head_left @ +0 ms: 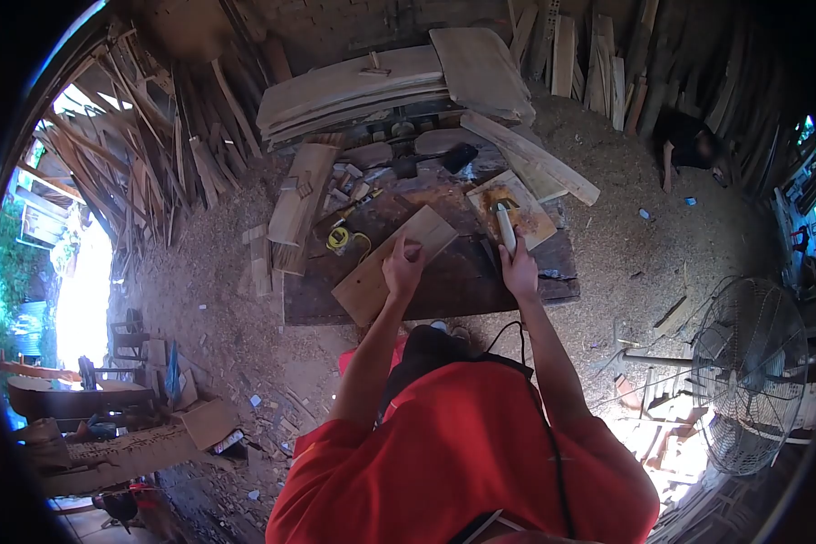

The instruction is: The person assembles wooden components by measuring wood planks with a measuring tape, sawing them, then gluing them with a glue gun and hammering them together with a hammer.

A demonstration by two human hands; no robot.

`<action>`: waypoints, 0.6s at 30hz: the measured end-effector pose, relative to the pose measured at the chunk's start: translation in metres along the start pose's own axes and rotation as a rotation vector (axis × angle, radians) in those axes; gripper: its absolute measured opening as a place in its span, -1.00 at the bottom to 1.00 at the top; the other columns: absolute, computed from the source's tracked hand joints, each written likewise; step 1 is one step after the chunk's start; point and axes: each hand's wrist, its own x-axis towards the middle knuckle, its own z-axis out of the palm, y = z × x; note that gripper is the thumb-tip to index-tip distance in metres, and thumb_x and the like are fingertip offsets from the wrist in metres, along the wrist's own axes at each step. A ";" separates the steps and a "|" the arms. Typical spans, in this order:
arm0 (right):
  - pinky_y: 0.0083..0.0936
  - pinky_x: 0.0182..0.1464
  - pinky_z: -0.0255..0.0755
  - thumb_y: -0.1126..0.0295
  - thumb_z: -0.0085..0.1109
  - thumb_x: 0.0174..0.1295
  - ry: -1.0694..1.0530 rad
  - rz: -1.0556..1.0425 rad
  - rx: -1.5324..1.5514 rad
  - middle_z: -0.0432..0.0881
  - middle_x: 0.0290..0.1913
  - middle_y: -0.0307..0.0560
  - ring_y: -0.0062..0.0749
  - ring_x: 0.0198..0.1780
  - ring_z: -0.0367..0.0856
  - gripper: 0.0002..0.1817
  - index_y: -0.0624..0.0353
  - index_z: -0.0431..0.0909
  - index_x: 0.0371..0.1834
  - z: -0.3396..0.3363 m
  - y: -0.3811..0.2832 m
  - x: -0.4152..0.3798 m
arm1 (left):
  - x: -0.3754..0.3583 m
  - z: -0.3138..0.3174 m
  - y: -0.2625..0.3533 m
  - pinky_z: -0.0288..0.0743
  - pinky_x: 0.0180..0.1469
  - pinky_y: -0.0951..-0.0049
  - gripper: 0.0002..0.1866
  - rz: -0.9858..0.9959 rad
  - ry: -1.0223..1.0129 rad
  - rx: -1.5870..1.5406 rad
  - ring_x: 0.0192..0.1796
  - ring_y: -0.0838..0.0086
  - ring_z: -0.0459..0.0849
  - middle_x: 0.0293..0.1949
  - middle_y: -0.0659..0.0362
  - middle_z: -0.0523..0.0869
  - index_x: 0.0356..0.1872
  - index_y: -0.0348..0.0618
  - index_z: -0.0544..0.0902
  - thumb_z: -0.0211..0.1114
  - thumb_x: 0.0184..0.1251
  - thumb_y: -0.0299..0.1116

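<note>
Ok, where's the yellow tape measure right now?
In the head view, the yellow tape measure lies on the dark workbench, left of the board at the left hand.

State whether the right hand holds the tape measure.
No, the right hand holds a slim pale object, and the tape measure lies on the table.

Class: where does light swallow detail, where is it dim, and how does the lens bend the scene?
Head view, left: glare washes out the opening; head view, right: bright light bleaches the ground beside the fan; head view, centre: the plank under the left hand lies in softer shade; head view, edges: curved distortion and black corners.
</note>
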 end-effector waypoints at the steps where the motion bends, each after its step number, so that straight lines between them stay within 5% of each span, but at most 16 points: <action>1: 0.32 -0.09 0.60 0.04 0.16 0.54 0.012 -0.012 0.002 0.75 -0.12 0.48 0.49 -0.13 0.73 -0.28 0.14 0.24 0.63 0.001 0.000 0.000 | 0.000 -0.001 0.000 0.69 -0.04 0.27 -0.34 -0.001 -0.003 -0.013 -0.25 0.32 0.87 -0.20 0.25 0.91 0.44 -0.13 0.57 0.50 0.29 -0.28; 18: 0.31 -0.04 0.60 0.03 0.15 0.54 -0.029 0.031 -0.027 0.75 -0.06 0.47 0.50 -0.10 0.73 -0.28 0.08 0.21 0.65 0.000 0.000 0.001 | 0.000 0.001 -0.005 0.71 -0.05 0.26 -0.29 -0.009 -0.005 -0.047 -0.22 0.26 0.88 -0.17 0.20 0.91 0.46 -0.17 0.55 0.51 0.26 -0.26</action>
